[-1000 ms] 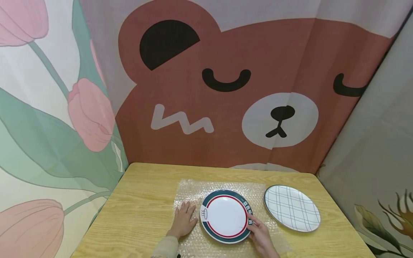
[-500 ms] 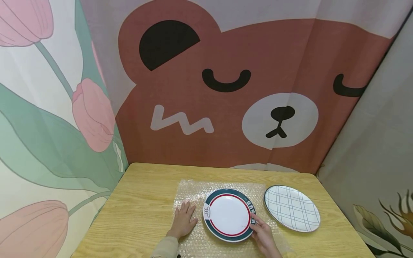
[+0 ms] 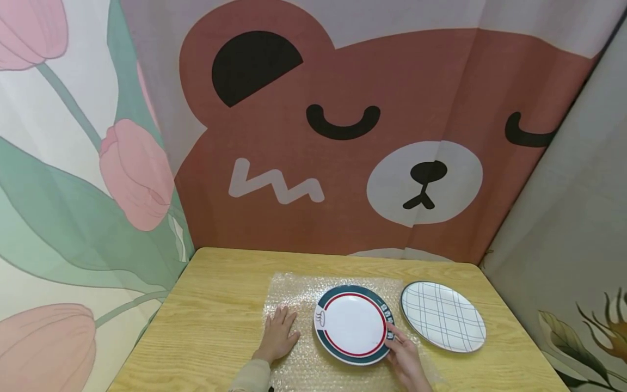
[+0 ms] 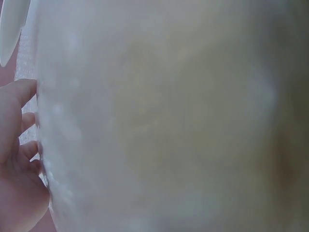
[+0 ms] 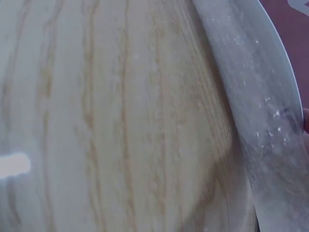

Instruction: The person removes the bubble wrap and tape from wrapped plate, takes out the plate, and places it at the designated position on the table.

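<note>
In the head view, a round white plate [image 3: 355, 325] with a dark teal rim and a red ring sits over a sheet of bubble wrap [image 3: 293, 289]. My right hand [image 3: 405, 359] pinches its right edge, thumb on top of the rim; the fingers beneath are hidden. Left of the plate, my left hand [image 3: 278, 337] rests on the wrap's left part with fingers extended, apart from the plate. The left wrist view catches part of that hand [image 4: 18, 159] beside blurred wrap. Little of the right hand shows in the right wrist view, beside the plate's pale edge [image 5: 285, 53].
A white oval-looking plate [image 3: 443, 317] with a blue grid pattern lies on the wooden table [image 3: 215, 305], right of the wrap. A printed bear curtain [image 3: 274, 223] hangs behind the table, with patterned curtains at both sides.
My right hand has shifted the teal-rimmed plate to the right and slightly away from me, closer to the grid-patterned plate. The left hand has stayed in place.
</note>
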Available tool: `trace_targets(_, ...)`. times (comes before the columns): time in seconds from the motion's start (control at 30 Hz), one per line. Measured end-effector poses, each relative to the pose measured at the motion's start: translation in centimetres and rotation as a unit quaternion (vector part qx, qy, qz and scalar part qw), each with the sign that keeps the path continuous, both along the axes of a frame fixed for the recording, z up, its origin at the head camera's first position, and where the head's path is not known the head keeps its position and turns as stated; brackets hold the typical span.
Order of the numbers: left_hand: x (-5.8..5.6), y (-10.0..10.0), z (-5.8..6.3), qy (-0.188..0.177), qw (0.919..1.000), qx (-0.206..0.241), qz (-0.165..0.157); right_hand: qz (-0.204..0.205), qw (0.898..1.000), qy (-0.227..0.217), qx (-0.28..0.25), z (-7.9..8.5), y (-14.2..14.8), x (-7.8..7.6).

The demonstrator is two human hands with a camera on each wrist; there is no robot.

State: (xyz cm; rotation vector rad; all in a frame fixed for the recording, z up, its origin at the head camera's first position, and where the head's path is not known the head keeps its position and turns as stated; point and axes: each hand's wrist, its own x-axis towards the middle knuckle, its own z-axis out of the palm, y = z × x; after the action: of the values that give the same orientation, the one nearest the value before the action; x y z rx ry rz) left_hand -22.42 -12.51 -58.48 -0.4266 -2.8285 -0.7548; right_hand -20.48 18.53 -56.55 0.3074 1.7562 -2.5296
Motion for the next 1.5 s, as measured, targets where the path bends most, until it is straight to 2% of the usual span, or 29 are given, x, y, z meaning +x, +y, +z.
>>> trace_targets(0.27,-0.2,-0.1,-0.4,-0.005,1.0,-0.004,-0.001,-0.007,1.0,0.006,-0.026,0.2,0.6,0.1)
trace_targets(0.47,-0.2,-0.1,-0.5,-0.011,0.9999,-0.008,-0.001,-0.008,1.0,0.019,-0.023,0.6,1.1,0.3)
trace_targets(0.77,0.0,-0.1,0.2,-0.016,0.9999,-0.001,-0.006,-0.025,0.999,0.003,-0.037,1.1,1.8,0.4)
trace_targets(1.5,-0.1,-0.1,-0.4,-0.009,0.9999,-0.007,-0.005,-0.051,0.997,-0.018,-0.054,2.0,4.4,0.5)
